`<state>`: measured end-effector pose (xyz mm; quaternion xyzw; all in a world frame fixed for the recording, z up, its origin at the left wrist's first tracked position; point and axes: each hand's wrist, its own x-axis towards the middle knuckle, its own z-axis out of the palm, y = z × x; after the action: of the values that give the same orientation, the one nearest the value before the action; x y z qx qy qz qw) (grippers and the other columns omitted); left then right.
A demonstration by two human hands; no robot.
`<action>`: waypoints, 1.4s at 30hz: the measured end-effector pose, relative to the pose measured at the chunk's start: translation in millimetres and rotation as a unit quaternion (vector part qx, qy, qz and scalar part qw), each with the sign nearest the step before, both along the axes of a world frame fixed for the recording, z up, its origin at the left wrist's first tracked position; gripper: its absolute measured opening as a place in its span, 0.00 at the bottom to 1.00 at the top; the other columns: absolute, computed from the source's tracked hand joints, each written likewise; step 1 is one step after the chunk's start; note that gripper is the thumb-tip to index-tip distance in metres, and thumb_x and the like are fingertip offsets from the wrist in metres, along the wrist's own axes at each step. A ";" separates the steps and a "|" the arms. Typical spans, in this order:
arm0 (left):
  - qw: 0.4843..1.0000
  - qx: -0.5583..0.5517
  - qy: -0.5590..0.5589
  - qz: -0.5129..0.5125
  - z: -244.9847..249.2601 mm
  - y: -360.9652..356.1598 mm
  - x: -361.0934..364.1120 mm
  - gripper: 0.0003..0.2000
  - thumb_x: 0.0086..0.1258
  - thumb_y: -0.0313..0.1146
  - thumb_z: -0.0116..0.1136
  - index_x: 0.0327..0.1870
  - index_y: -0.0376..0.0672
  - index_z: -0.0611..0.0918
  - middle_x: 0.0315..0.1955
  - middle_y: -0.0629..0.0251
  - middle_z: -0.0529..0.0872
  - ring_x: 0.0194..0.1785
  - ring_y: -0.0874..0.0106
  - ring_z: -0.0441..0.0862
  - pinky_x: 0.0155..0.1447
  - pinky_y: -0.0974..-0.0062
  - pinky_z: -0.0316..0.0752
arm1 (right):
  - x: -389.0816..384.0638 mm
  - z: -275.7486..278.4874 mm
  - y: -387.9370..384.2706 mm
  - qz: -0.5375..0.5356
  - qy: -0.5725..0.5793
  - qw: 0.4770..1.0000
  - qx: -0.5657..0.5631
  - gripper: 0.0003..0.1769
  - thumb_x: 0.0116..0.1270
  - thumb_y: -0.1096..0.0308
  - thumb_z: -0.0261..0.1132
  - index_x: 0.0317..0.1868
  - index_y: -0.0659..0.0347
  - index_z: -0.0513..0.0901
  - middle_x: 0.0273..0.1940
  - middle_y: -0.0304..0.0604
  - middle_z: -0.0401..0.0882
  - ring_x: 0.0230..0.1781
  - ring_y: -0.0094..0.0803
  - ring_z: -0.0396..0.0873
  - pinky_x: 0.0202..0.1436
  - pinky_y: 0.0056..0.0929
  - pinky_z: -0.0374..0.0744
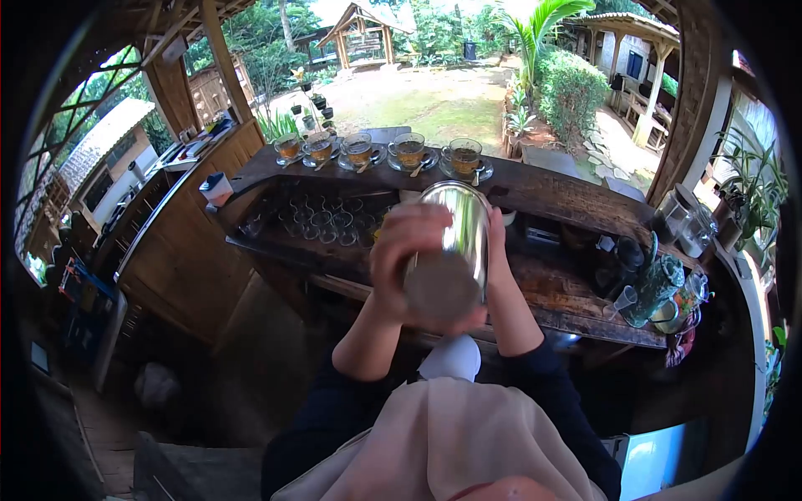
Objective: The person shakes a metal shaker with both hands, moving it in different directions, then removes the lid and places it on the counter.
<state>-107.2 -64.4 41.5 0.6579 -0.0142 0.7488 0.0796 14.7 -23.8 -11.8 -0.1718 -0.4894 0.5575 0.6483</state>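
Both hands are wrapped round a shiny metal canister (464,224), held tilted in front of my chest with its round, dull end toward me. My left hand (396,257) grips its left side, the fingers a little blurred. My right hand (494,250) holds the right side and is partly hidden behind the metal. Past the canister, several glass cups of amber drink stand in a row on saucers with spoons, among them a glass cup (464,155) at the right end and another glass cup (288,147) at the left end.
Upturned glasses (322,221) fill the shelf below the dark wooden counter (576,194). A small white-and-pink container (217,189) stands at the counter's left end. A green jug-like vessel (656,292) and a glass jar (692,224) are at the right.
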 end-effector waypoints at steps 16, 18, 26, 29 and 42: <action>0.948 0.281 -0.148 -0.001 -42.0 -37.1 4.9 0.13 0.63 0.36 0.61 0.45 0.61 0.71 0.38 0.79 0.79 0.47 0.75 0.76 0.52 0.65 0.67 | -26.3 13.8 -12.0 -0.092 0.080 0.882 0.454 0.53 0.53 0.21 0.49 0.60 0.64 0.68 0.61 0.60 0.59 0.60 0.54 0.67 0.61 0.47 0.68; 0.974 0.219 -0.019 0.061 -43.9 -42.1 -13.1 0.18 0.59 0.40 0.66 0.46 0.60 0.69 0.44 0.73 0.79 0.50 0.70 0.75 0.51 0.64 0.68 | -23.2 8.9 -2.9 -0.085 0.048 0.904 0.417 0.50 0.54 0.24 0.55 0.59 0.64 0.69 0.60 0.60 0.62 0.59 0.52 0.68 0.61 0.46 0.68; 0.976 0.176 -0.113 0.055 -39.5 -30.4 -11.6 0.28 0.56 0.50 0.68 0.51 0.57 0.64 0.44 0.66 0.78 0.48 0.65 0.76 0.58 0.62 0.66 | -28.6 15.1 -25.2 -0.136 -0.019 0.940 0.313 0.48 0.62 0.31 0.53 0.66 0.67 0.60 0.62 0.54 0.66 0.59 0.37 0.70 0.62 0.36 0.71; 0.961 0.252 -0.102 0.047 -56.3 -30.4 -16.5 0.21 0.61 0.43 0.65 0.50 0.60 0.66 0.40 0.74 0.80 0.47 0.68 0.77 0.55 0.59 0.67 | -32.4 11.2 -11.4 -0.130 0.042 0.891 0.433 0.57 0.53 0.23 0.52 0.68 0.65 0.55 0.65 0.58 0.60 0.61 0.44 0.69 0.61 0.38 0.73; 0.974 0.134 0.065 0.173 -54.8 -17.5 -32.2 0.25 0.60 0.45 0.65 0.54 0.51 0.66 0.46 0.63 0.78 0.50 0.63 0.75 0.54 0.58 0.66 | -11.3 17.2 0.6 -0.125 -0.062 0.941 0.308 0.40 0.64 0.37 0.50 0.63 0.63 0.66 0.61 0.56 0.64 0.63 0.44 0.66 0.62 0.39 0.69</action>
<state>-139.4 -81.9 -13.3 0.7024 0.0047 0.6979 -0.1396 3.4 -23.2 5.4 -0.0575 -0.6507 0.2822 0.7026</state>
